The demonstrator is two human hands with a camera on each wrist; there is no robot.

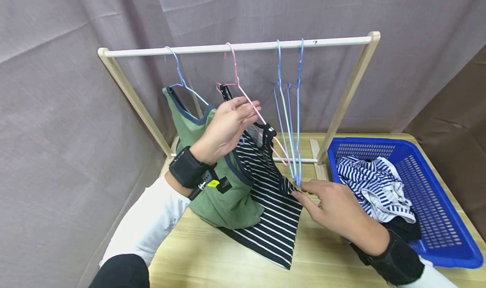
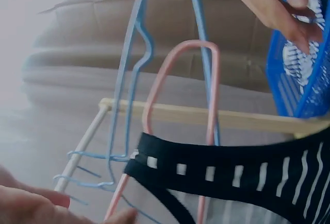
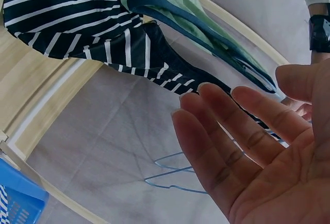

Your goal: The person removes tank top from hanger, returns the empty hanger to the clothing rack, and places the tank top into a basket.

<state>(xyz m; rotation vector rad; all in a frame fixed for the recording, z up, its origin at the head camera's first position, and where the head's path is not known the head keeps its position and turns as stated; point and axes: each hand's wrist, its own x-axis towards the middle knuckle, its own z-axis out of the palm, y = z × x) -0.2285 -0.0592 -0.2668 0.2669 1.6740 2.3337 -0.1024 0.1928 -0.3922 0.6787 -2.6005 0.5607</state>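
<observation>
Black-and-white striped cloth top: likely light, soft; grasp strap. Right hand unclenched, fingers extended; left hand at slim pink hanger, grip unclear.

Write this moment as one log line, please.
left hand: at pink hanger; right hand: open, near striped top; striped top: on pink hanger; green top: hung

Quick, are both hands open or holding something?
Left hand: at the pink hanger; can't tell whether it's gripping.
Right hand: open, holding nothing.

Pale glare whitens the left wrist view's upper left.
</observation>
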